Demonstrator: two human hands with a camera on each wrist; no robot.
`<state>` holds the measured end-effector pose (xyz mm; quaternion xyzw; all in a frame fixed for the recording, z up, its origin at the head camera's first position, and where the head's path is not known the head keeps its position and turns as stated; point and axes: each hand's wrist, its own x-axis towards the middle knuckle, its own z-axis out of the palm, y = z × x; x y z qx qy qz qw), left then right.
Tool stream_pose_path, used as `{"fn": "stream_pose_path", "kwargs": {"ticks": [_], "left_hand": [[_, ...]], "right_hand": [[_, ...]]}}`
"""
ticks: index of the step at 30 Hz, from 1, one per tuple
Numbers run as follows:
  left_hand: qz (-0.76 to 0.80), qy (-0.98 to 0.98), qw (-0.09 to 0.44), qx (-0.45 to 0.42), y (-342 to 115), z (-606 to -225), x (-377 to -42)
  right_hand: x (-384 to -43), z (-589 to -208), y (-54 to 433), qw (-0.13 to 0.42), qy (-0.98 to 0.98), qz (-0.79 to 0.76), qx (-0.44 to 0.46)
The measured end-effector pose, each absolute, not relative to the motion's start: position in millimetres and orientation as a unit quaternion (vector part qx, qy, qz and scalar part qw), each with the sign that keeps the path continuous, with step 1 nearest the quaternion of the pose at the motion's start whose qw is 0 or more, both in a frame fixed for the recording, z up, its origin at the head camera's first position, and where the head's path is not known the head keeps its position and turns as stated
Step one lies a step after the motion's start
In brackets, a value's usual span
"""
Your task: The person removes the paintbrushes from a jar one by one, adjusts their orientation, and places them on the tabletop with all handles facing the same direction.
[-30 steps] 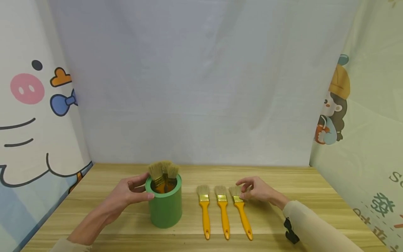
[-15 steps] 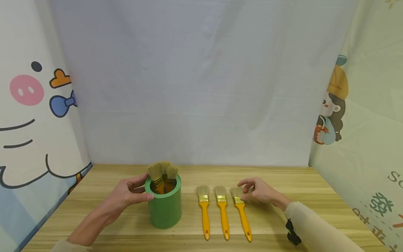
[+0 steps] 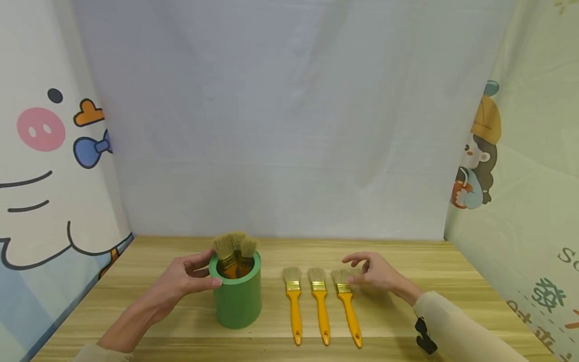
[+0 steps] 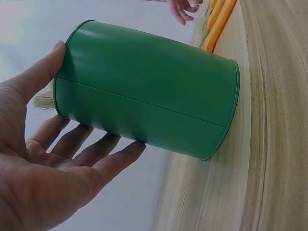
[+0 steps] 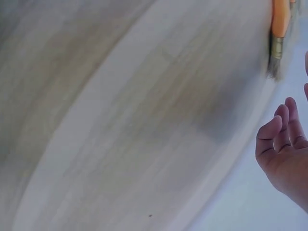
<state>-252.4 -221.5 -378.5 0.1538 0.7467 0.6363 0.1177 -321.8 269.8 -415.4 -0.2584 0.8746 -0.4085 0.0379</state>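
Note:
A green cylindrical can (image 3: 238, 304) stands upright on the table at left of centre. Several paintbrushes (image 3: 224, 246) sit in it, bristles up above the rim. My left hand (image 3: 178, 279) grips the can from its left side; in the left wrist view the thumb lies at the rim and the fingers (image 4: 103, 149) bend against the wall. To the right, three paintbrushes with yellow handles lie side by side: a left one (image 3: 294, 306), a middle one (image 3: 321, 306) and a right one (image 3: 347, 301). My right hand (image 3: 377, 274) hovers by the right brush's bristles, fingers loosely bent, holding nothing.
The wood-grain table (image 3: 181, 337) runs back to a pale grey cloth (image 3: 289, 151). Printed cloths with cartoon figures hang at the left (image 3: 40, 201) and right (image 3: 520, 226).
The right brush has turned slightly straighter, its bristles shifting right. My right hand has drawn a little to the right, away from the bristles. My left hand and the can have stayed put.

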Motion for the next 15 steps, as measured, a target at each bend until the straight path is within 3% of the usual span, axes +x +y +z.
{"fn": "stream_pose_path", "kwargs": {"ticks": [15], "left_hand": [[0.639, 0.743, 0.120, 0.158, -221.6, -378.5, -252.5]], "right_hand": [[-307.3, -387.0, 223.0, 0.003, 0.849, -0.413, -0.329]]}}
